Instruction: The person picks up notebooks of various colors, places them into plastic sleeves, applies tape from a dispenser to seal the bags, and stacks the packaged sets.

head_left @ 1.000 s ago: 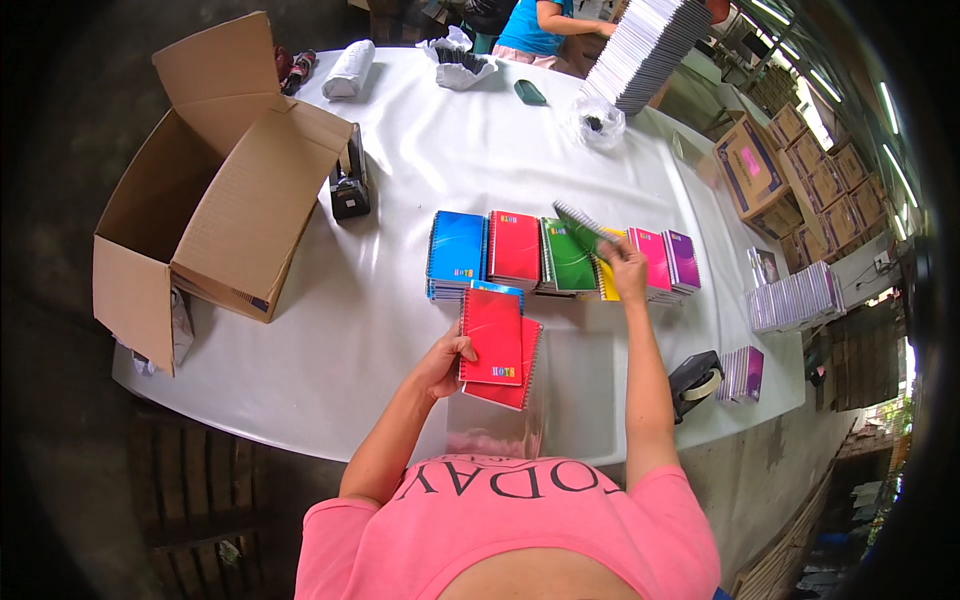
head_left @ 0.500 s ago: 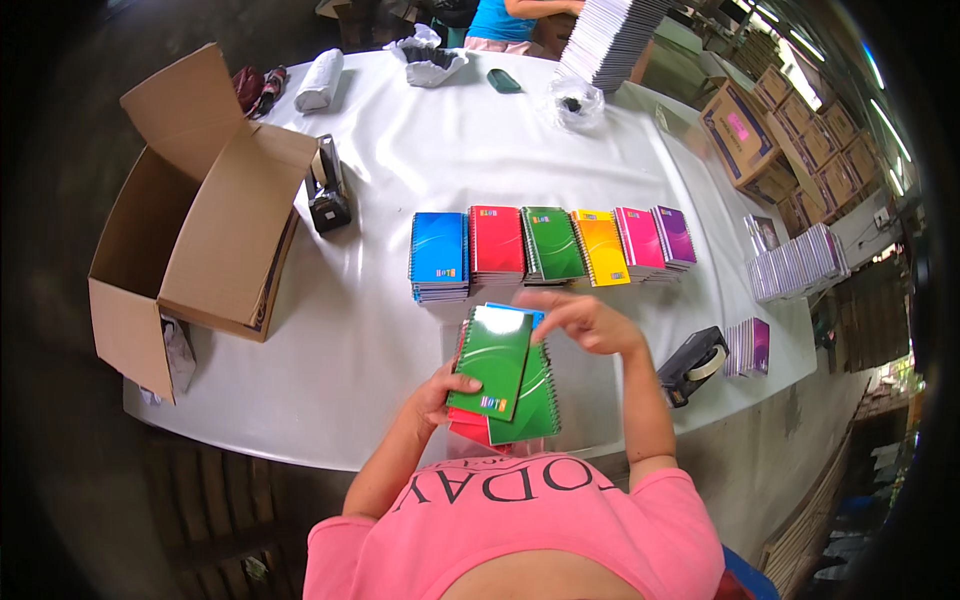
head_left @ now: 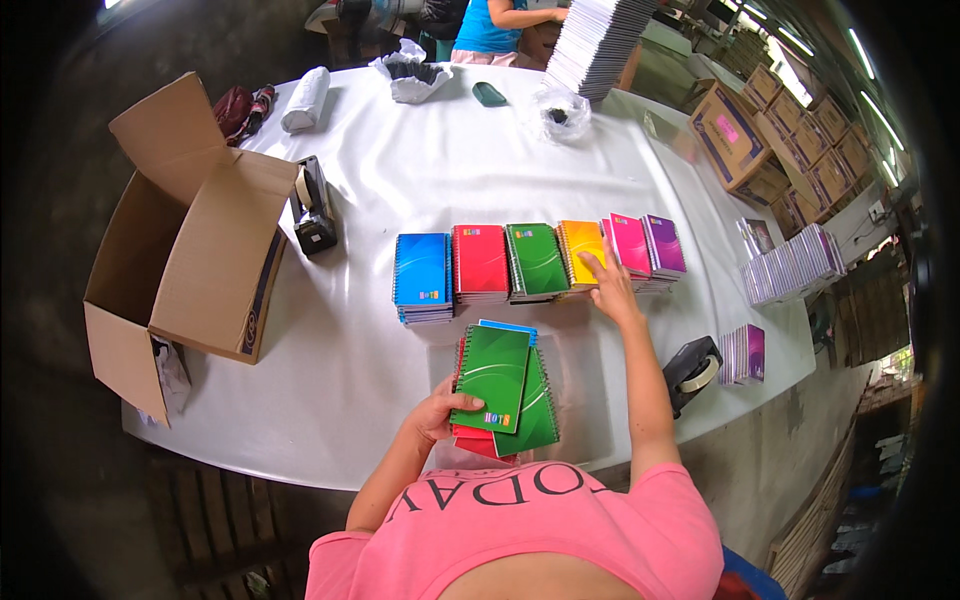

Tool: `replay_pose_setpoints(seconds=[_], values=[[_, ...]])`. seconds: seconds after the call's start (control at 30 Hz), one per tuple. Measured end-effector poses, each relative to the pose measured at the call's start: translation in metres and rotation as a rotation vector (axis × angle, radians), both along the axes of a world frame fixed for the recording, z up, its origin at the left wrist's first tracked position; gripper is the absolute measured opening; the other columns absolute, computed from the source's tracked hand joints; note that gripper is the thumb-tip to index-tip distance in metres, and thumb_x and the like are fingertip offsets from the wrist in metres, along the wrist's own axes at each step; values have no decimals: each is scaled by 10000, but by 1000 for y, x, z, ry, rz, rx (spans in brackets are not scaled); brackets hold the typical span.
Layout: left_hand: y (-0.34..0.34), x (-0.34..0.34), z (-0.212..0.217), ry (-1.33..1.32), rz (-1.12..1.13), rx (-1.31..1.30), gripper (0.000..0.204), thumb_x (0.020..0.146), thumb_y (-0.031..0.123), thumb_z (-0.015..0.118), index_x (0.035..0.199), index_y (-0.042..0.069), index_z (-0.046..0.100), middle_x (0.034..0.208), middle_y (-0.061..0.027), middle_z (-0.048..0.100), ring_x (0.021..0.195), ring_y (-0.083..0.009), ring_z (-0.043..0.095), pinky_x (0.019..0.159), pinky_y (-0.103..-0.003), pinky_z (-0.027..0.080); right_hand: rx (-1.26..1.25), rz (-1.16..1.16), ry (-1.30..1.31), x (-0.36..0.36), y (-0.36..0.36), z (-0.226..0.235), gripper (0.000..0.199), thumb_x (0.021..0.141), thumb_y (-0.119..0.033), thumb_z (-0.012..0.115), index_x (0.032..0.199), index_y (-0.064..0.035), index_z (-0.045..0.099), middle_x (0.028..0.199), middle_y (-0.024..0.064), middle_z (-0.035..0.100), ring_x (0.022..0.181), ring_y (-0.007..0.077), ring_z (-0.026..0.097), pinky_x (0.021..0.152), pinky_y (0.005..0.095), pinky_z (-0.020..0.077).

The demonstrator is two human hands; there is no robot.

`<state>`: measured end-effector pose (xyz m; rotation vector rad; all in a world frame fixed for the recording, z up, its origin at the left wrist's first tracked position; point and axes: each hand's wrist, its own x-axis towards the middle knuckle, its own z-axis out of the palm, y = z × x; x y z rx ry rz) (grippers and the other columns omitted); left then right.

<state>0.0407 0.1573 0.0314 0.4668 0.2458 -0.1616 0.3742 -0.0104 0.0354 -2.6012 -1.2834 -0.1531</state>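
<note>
Nearest the body, left hand (head_left: pixel 437 415) grips a fanned bundle of notebooks (head_left: pixel 497 388), two green ones now on top. Right hand (head_left: pixel 606 283), off the bundle since half a second ago, reaches with fingers spread, empty, to the yellow stack (head_left: pixel 581 246) in the row of stacks (head_left: pixel 480 265); the gathering looks to move along by colour.

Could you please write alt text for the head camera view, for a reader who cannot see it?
A person's left hand holds a small stack of spiral notebooks, green on top, while the right hand reaches to the yellow pile in a row of coloured notebook piles on a white table. An open cardboard box sits at left.
</note>
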Motion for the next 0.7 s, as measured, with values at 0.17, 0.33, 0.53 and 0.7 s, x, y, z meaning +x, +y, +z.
replay_pose_setpoints(seconds=[0.17, 0.33, 0.53, 0.7], values=[[2, -1, 3, 25, 61, 27, 623, 695, -8, 652, 1272, 6, 416, 1140, -128, 580, 1027, -244, 600, 906, -386, 496, -86, 19, -57, -1, 3, -6, 826, 645, 101, 620, 1367, -255, 436, 1393, 200, 401, 1294, 330, 391, 1036, 403, 368], [5, -1, 2, 33, 102, 25, 620, 696, -4, 654, 1268, 9, 417, 1145, -131, 577, 1021, -240, 603, 892, -385, 508, 153, 71, 203, 14, -9, 4, 568, 701, 120, 588, 1190, -167, 613, 1182, 173, 577, 1112, 260, 578, 933, 282, 453], [3, 3, 11, 20, 129, 33, 602, 709, -5, 642, 1267, 12, 416, 1151, -136, 574, 1015, -239, 608, 894, -384, 514, 318, -31, 488, 25, -19, 23, 390, 803, 31, 603, 1170, -102, 621, 955, 144, 691, 835, 131, 655, 789, 266, 506], [5, 5, 19, 27, 144, 67, 589, 720, -19, 626, 1269, 18, 415, 1161, -134, 569, 1031, -244, 603, 896, -386, 513, 841, 5, 442, -2, -2, 45, 164, 858, -144, 665, 956, -12, 665, 827, 58, 686, 748, 91, 595, 677, 270, 479]])
